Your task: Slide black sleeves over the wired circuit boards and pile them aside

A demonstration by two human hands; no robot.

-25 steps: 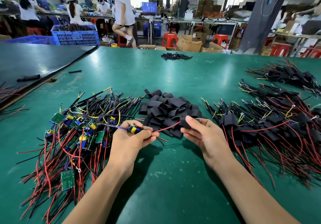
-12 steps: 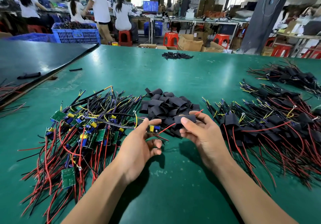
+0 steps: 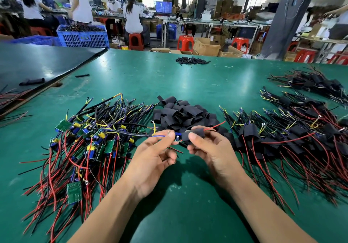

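Black sleeve pinched by right hand; left hand pinches wired board entering it, above green table.

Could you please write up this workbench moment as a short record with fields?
left hand: pinches a wired board near its wires
right hand: holds a black sleeve, board at its mouth
left pile: bare boards with wires
middle pile: loose sleeves
right pile: sleeved boards
surface: green table
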